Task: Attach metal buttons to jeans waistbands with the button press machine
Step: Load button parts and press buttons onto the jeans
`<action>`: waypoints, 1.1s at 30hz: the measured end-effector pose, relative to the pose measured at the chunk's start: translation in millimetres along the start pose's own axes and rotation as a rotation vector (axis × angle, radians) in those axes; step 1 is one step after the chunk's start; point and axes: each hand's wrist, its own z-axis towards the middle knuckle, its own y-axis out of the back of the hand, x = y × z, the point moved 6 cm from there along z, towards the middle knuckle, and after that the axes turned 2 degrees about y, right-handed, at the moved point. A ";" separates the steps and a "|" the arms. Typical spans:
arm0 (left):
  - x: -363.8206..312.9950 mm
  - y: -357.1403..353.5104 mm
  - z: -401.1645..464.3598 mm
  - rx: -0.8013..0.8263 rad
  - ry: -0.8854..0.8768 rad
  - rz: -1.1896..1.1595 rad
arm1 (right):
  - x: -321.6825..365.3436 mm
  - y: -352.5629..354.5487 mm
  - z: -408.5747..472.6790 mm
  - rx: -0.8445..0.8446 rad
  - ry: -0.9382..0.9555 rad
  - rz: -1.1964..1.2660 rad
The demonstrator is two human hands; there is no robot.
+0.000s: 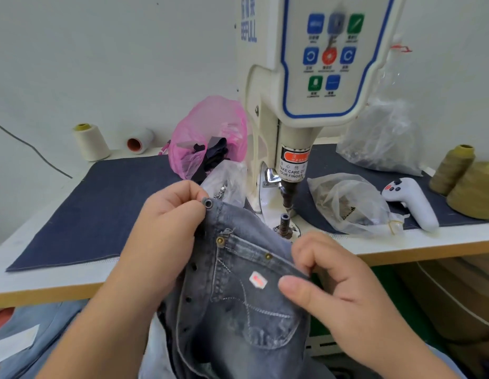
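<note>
- At the far left we see a cream thread cone (90,141) standing upright on the white table (60,280), with a white spool (140,140) lying on its side just beside it.
- A dark blue cloth mat (101,212) covers the tabletop in front of them.
- Further right, a pink plastic bag (207,132) holding dark scraps sits against the left side of the machine.
- Our left hand (166,231) pinches the top corner of the jeans waistband (227,212), fingers curled tight on the denim right beside a dark metal button (207,203) that sits on that corner.
- The grey jeans (237,296) hang between our two hands, in front of the table edge, front pocket facing us, with brass rivets and a small white-and-red tag (258,280) on the pocket.
- The button press machine (314,77) rises behind the jeans; its lower die post (284,221) stands just beyond the waistband, apart from the button, under the punch head.
- Our right hand (333,280) grips the pocket edge of the jeans, thumb and curled fingers clamped on the fabric.
- Right of the machine lie clear plastic bags (347,203) of small parts, one larger bag behind.
- A white handheld controller (410,203) rests on the mat near them.
- At the far right stand olive thread cones (472,187).
</note>
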 end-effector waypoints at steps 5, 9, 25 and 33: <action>-13.3 4.7 -1.3 0.283 0.032 0.024 | -1.9 8.8 2.5 -0.225 -0.014 0.221; -4.4 -6.6 -9.7 0.444 0.050 0.001 | -5.4 5.8 10.7 -0.373 -0.127 0.492; 12.0 28.6 -6.3 0.528 -0.076 -0.152 | 18.6 -43.5 50.5 -0.055 -0.178 0.898; -24.2 113.2 48.8 0.026 -0.106 0.050 | -26.1 -52.4 24.3 0.005 -0.346 0.434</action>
